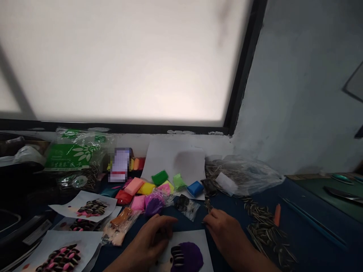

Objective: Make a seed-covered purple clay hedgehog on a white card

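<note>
A sheet of white paper (206, 245) lies in front of me, bearing a purple clay shape (195, 257) with a row of striped sunflower seeds (178, 256) pressed along its left side. My left hand (151, 240) rests over the sheet's left edge, fingers curved and thumb apart, with nothing seen in it. Beyond the sheet's right edge, my right hand (222, 230) has thumb and fingertips pinched together, apparently on a sunflower seed that is mostly hidden. A few loose seeds (208, 204) lie just past those fingertips.
Colourful clay packets (133, 186) cluster behind my hands. Finished seed-and-clay pictures (93, 207) lie at left, near a green seed bag (68, 155). On the right are a seed pile (262, 226), an orange stick (277, 214), a clear bag (249, 175) and a green mat (320, 189).
</note>
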### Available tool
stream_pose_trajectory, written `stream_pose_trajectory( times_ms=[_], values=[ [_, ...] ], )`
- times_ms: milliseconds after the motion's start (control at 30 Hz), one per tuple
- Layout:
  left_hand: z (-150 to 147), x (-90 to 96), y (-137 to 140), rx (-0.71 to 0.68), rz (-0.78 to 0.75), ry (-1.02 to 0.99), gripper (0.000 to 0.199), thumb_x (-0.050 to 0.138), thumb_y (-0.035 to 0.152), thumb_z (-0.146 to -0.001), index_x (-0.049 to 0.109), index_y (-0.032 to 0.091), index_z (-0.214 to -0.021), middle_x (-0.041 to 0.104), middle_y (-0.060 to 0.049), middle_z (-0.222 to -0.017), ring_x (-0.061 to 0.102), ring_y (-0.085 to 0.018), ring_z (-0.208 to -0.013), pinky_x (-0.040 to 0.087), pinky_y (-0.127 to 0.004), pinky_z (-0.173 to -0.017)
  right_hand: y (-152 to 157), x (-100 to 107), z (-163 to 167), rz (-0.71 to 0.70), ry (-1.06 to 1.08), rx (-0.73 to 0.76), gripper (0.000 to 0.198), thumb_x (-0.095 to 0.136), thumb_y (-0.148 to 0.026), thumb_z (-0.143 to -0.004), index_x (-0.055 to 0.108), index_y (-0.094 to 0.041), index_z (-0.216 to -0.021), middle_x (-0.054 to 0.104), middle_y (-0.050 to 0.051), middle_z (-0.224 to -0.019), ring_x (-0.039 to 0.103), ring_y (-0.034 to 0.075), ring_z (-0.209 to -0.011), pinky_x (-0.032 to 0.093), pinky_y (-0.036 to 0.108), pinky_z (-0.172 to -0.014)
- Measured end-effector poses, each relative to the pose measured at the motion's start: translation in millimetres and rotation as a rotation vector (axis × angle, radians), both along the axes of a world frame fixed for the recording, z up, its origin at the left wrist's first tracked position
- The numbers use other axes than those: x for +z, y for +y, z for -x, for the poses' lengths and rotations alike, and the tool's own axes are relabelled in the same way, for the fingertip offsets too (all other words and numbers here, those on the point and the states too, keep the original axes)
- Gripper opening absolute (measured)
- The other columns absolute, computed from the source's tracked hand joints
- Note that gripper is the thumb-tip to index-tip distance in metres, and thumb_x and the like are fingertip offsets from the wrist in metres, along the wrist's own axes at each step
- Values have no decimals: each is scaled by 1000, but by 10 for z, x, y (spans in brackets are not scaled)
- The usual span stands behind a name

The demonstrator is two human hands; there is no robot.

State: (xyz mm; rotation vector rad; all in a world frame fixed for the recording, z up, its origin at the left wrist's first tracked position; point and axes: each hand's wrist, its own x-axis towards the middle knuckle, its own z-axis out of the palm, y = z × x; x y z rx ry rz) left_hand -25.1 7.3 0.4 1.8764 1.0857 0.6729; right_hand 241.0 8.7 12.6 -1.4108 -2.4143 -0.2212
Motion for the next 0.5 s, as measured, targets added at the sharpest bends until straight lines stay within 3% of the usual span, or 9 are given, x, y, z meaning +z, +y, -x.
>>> stream_pose_trajectory(
  times_ms=[100, 200, 367, 500],
  values=[
    [-8, -57, 6, 9, -67, -14, 42, 50, 14, -82, 61, 23, -121, 64, -4, -98, 61, -20, -89, 50, -26, -77, -7, -6, -15, 5, -18, -22, 30, 63, 10, -74, 66, -20, -73, 65, 1, -75, 63, 18, -67, 40, 24, -54],
    [-22, -64, 11, 25, -72, -24, 37, 48, 17, -85, 62, 22, -119, 65, -4, -95, 61, -19, -85, 51, -27, -76, -36, 75, 3, 18, 120, 6, 26, 64, 6, -78, 67, -20, -76, 66, 1, -77, 64, 18, -69, 42, 23, -56],
    [-29, 24, -6, 75, -214, 3, 31, 45, 18, -87, 66, 22, -109, 64, -5, -93, 62, -22, -87, 51, -30, -78, -213, 155, 122, 169, 521, 234, 20, 61, -4, -87, 69, -22, -83, 66, 0, -79, 65, 14, -72, 44, 19, -61],
    [18, 67, -79, 122, -301, 1, 36, 48, 13, -81, 67, 26, -108, 64, -4, -105, 59, -24, -102, 49, -32, -89, -372, 87, 237, 200, 532, 387, 16, 62, -9, -87, 69, -23, -85, 65, -1, -78, 64, 12, -67, 41, 18, -56]
  ],
)
